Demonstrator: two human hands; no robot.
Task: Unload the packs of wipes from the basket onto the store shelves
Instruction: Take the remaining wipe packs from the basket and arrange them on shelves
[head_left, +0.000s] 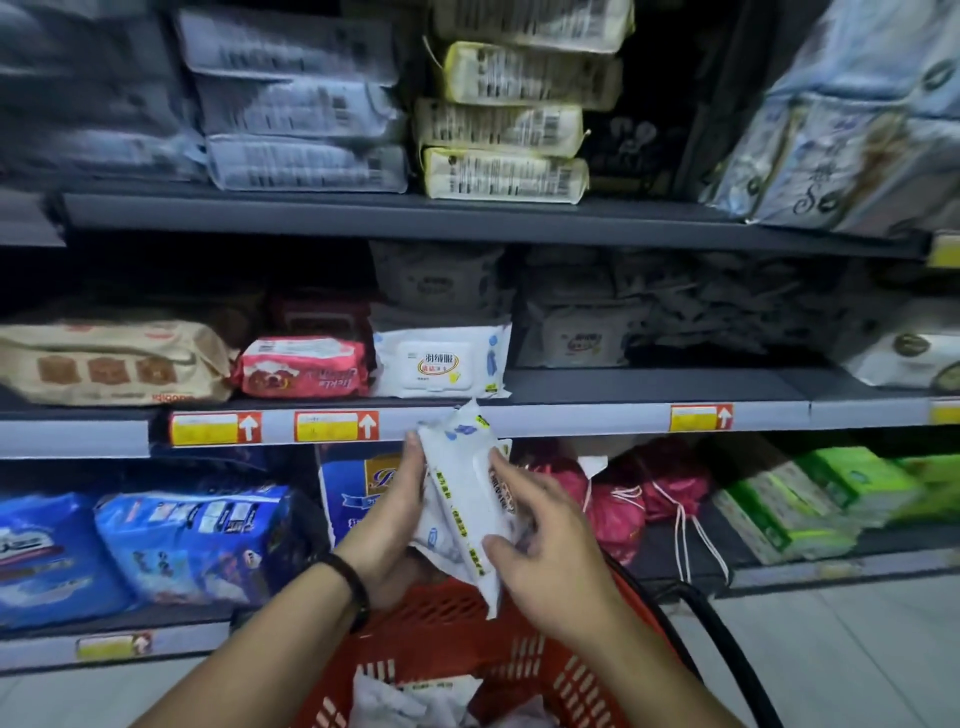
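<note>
Head camera: both hands are up over the red basket (582, 670), and between them is a clutch of white wipe packs (462, 493), tilted on end. The left hand (384, 519) curls its fingers round their left edge; the right hand (545, 561) grips the near right side, thumb low. The packs' top corner overlaps the middle shelf (571, 415) lip (a matching shelf pack (441, 364) lies flat just above). More spare packs (395, 701) lie near, down in the basket.

Held tilted between left grip (387, 519) and right grip (545, 561): white packs of wipes (462, 493), blue-and-green print. Below the grips, red basket (447, 618) with more packs (410, 696).
</note>
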